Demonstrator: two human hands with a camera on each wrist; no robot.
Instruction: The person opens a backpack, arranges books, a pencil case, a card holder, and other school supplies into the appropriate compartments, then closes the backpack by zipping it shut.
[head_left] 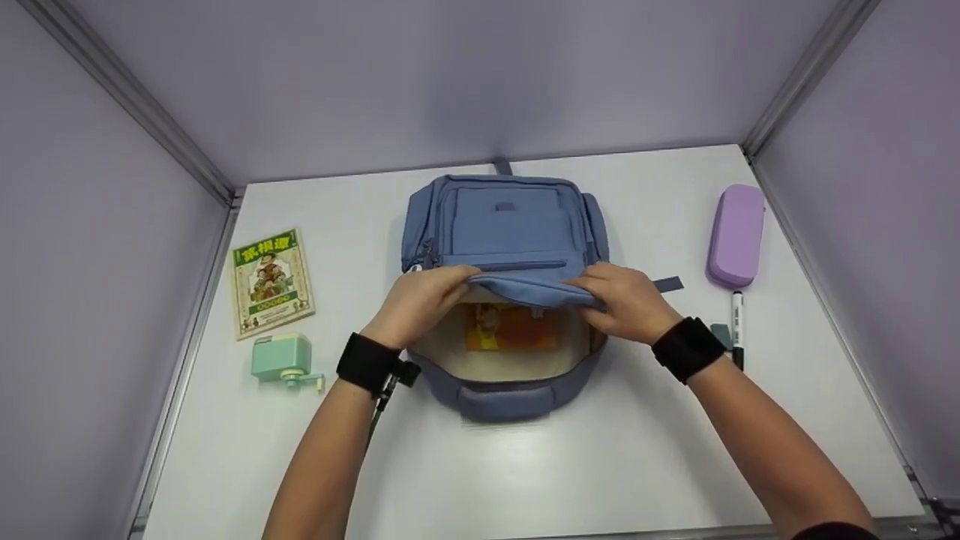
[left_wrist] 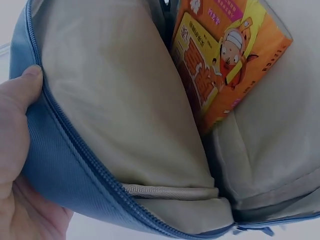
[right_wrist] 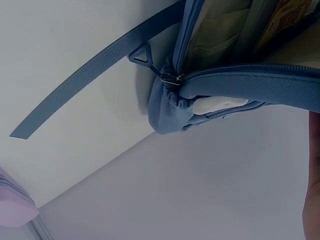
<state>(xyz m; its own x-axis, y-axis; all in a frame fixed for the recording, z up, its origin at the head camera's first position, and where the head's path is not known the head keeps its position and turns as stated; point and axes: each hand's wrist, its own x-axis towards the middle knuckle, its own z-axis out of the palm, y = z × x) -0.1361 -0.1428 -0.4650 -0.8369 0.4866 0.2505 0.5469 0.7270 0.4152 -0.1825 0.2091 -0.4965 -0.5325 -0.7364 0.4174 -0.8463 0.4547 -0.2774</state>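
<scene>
My left hand (head_left: 420, 304) pinches the edge of the front flap (head_left: 529, 291), and my right hand (head_left: 624, 300) grips the same edge across from it. The blue backpack (head_left: 499, 221) lies between and beyond my hands, its mouth gaping toward me; an orange book (head_left: 525, 334) sits inside, below and between them.

My hold looks slight to me — mostly fingertips on a soft, sagging edge. If either hand slips, the flap could drop over the mouth and hide the book. If one hand lifts harder than the other, the cloth could twist and strain the zip. The zip pull (right_wrist: 141, 55) sticks out near my right hand, beside a loose strap (right_wrist: 95, 75); a sideways tug might jam fabric there. Too strong a pull toward me may drag the whole bag and shift the book.

The small black device (head_left: 407, 373) by my left wrist sits close to the bag's rim and could catch on it. Just outside my right wrist lies a marker (head_left: 737, 322) — a careless outward swing could set it rolling, perhaps toward the purple case (head_left: 737, 234) beyond.
</scene>
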